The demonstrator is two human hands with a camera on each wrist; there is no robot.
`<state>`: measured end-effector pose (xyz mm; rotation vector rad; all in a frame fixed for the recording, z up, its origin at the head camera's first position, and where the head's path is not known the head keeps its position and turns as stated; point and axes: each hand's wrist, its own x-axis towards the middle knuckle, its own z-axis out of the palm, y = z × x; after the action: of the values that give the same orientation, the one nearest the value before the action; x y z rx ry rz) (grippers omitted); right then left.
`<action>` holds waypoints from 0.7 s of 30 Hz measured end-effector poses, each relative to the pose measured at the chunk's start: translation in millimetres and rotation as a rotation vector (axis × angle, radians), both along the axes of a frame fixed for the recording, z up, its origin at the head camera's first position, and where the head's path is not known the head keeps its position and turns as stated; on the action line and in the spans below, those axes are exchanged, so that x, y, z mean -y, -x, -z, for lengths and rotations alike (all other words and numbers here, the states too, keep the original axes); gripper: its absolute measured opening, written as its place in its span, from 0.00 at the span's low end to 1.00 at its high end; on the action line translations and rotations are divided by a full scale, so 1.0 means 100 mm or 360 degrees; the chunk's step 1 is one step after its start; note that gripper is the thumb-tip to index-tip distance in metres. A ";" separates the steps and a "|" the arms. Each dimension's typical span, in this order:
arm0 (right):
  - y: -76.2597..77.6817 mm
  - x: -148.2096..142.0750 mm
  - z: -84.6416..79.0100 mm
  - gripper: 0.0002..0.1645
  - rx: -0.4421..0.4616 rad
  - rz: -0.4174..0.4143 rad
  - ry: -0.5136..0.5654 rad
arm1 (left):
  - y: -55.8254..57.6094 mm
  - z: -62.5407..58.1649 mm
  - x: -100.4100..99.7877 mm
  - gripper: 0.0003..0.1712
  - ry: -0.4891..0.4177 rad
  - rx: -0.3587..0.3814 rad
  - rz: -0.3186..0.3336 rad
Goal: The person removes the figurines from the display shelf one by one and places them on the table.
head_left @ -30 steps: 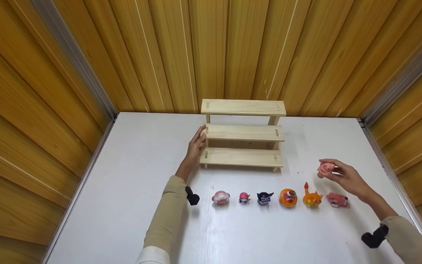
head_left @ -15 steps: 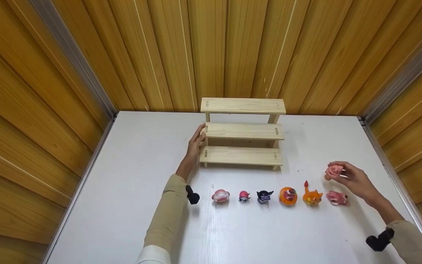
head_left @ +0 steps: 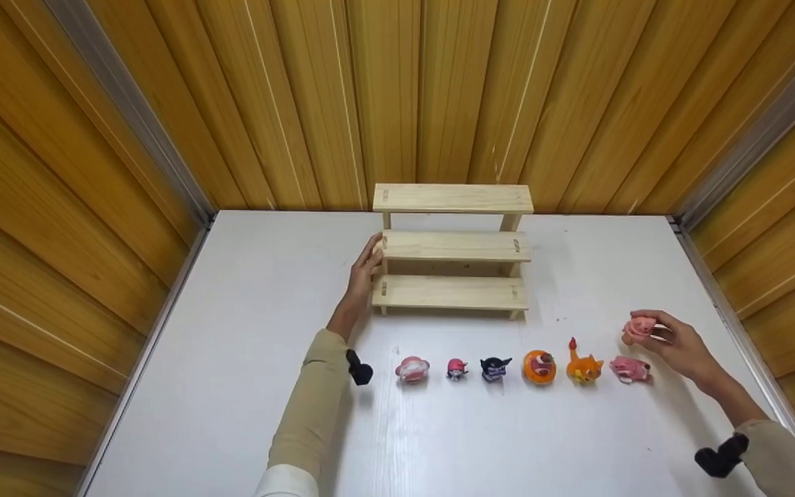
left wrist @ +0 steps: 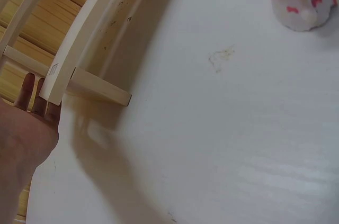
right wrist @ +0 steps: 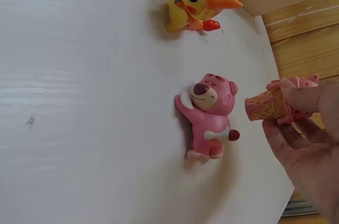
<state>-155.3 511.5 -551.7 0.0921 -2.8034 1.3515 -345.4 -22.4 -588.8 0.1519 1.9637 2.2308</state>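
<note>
My right hand (head_left: 680,348) pinches a pink figurine (head_left: 640,327) between thumb and fingers. In the right wrist view this figurine has a waffle-cone base (right wrist: 267,106) and is held tilted on its side. It is above the table, just behind a pink bear figurine (right wrist: 209,115). My left hand (head_left: 363,273) lies along the left side of a three-tier wooden shelf (head_left: 449,293), fingers extended at the middle tier's end. In the left wrist view those fingers (left wrist: 25,91) show beside the end of a board.
A row of figurines lies before the shelf: a pink-and-white one (head_left: 413,370), a small red-capped one (head_left: 457,369), a black-eared one (head_left: 494,369), a round orange one (head_left: 540,367) and an orange one with a red-tipped tail (head_left: 584,371). Wood-grain walls (head_left: 453,90) enclose the white table (head_left: 266,276).
My right hand has moved rightward and slightly nearer, carrying the pink cone figurine to behind the pink bear. My left hand stays at the shelf. The head view has shifted slightly.
</note>
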 end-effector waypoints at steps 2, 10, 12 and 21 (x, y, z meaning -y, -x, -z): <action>-0.02 -0.03 0.01 0.27 0.0010 0.0017 0.0003 | 0.00 0.00 0.00 0.31 0.0002 0.0010 0.0006; -0.12 -0.15 0.06 0.27 -0.0023 0.0020 -0.0023 | 0.02 0.01 0.01 0.31 -0.0003 0.0046 -0.0028; -0.15 -0.18 0.07 0.27 -0.0028 0.0029 -0.0040 | 0.02 0.00 0.00 0.31 -0.0006 0.0042 -0.0030; -0.27 -0.27 0.11 0.28 0.0009 0.0077 -0.0050 | 0.00 0.00 -0.01 0.31 0.0000 0.0028 -0.0016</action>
<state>-128.6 538.5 -562.4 0.0212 -2.8125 1.3002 -345.3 -20.9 -588.5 0.1219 1.9599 2.2305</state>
